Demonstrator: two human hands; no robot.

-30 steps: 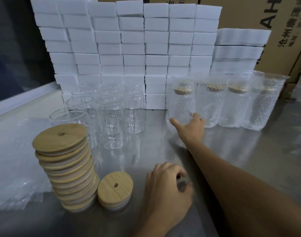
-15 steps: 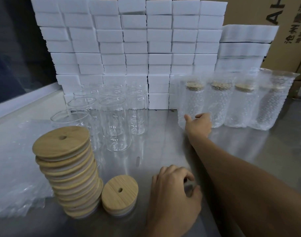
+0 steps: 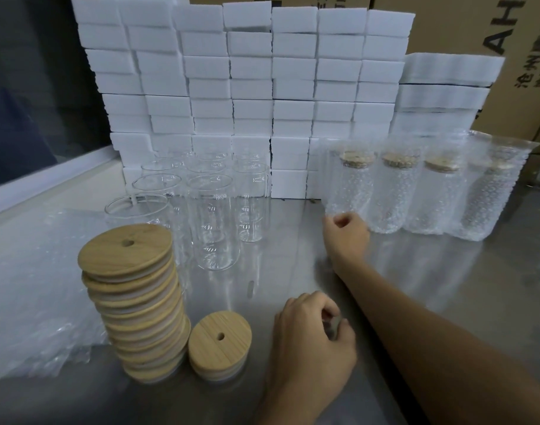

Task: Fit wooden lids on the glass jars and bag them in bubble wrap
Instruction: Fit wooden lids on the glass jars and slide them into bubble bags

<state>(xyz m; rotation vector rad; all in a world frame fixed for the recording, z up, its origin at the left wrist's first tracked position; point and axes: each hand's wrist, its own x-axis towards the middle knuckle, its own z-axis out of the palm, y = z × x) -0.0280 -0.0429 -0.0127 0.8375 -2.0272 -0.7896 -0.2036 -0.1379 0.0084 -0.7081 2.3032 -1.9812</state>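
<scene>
Several bubble-wrapped jars with wooden lids stand in a row at the right; the leftmost bagged jar (image 3: 348, 182) is nearest my right hand (image 3: 346, 236). That hand is curled into a loose fist right at the bag's base, and I see nothing inside it. My left hand (image 3: 313, 342) rests on the steel table (image 3: 293, 265) near the front with its fingers loosely curled and holding nothing. Several bare glass jars (image 3: 213, 222) stand at centre left. A tall leaning stack of wooden lids (image 3: 134, 299) rises in front of them, with a short lid stack (image 3: 219, 342) beside it.
A pile of flat bubble-wrap bags (image 3: 32, 286) lies at the left. A wall of white foam blocks (image 3: 247, 87) lines the back, with brown cartons (image 3: 508, 41) behind at the right. A white window ledge (image 3: 48, 179) borders the table's left side.
My right hand pushed the leftmost bagged jar to the right against the row, then drew back to its base and curled. My left hand barely moved.
</scene>
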